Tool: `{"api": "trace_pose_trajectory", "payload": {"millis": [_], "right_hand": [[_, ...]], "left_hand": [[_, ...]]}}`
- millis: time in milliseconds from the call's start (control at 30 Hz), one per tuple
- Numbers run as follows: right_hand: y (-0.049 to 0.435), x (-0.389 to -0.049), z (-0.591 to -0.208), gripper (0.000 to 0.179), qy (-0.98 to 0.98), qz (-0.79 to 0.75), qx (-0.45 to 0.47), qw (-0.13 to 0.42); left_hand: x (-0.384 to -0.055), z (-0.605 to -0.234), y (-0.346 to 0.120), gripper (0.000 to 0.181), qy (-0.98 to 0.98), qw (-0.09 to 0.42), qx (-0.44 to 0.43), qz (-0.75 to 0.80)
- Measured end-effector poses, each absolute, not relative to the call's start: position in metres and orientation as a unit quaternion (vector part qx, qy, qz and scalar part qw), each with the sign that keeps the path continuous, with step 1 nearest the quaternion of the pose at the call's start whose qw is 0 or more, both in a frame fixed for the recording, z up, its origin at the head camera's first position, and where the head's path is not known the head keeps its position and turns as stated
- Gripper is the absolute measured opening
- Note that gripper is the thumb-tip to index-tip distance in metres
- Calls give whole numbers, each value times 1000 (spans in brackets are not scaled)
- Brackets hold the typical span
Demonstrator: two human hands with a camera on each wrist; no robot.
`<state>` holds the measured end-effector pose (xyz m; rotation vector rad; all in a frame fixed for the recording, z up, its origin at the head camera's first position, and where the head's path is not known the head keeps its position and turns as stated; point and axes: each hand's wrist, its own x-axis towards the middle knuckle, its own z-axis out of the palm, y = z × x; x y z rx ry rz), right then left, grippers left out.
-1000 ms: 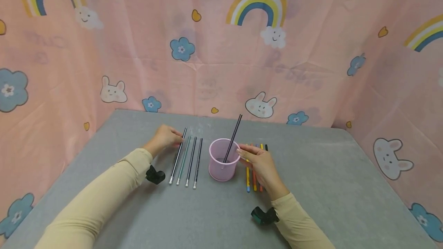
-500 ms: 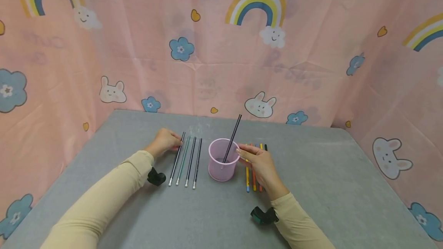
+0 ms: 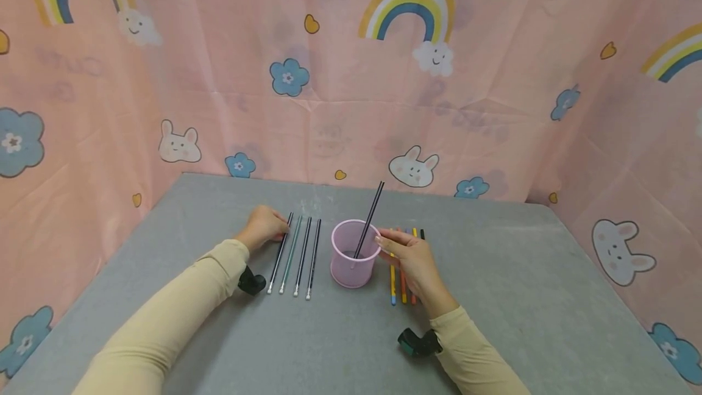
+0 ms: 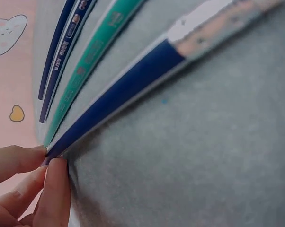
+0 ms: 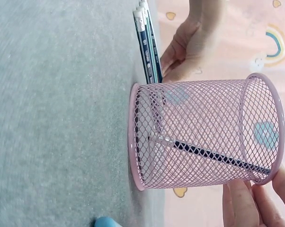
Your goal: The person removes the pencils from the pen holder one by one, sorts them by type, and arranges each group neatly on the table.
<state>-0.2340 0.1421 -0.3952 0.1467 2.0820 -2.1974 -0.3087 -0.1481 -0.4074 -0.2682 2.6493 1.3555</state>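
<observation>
In the head view my left hand (image 3: pixel 264 224) pinches the far tip of a dark blue pencil (image 3: pixel 280 258), the leftmost of a row on the table. The left wrist view shows thumb and fingertips around the tip of that pencil (image 4: pixel 119 97), its eraser end towards the camera. Beside it lie a green pencil (image 3: pixel 290 255) and two dark pencils (image 3: pixel 303 256). My right hand (image 3: pixel 411 258) holds the rim of a pink mesh pen holder (image 3: pixel 351 272), thumb and fingers on its right side. A dark pencil (image 3: pixel 370 218) leans inside, eraser end down.
Several coloured pens or pencils (image 3: pixel 393 288) lie partly hidden under my right hand. The grey table (image 3: pixel 510 285) ends at a pink patterned cloth (image 3: pixel 329 133) at the back and sides. Black devices (image 3: pixel 419 342) sit at both wrists.
My left hand has come down slightly and nearer with the far end of the leftmost dark blue pencil, which now lies lower beside the others. My right hand and the pen holder stay put.
</observation>
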Motion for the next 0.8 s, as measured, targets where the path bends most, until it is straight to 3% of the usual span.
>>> {"api": "trace_pose_trajectory", "payload": {"millis": [500,800], "right_hand": [[142,-235,-395,38,682,-728,43,58],[143,-234,-395,38,685,-725,40,59]], "left_hand": [[-304,-401,-142,11,931,43,-60,359],[-297,-371,-121,17,914,-14,-25,405]]}}
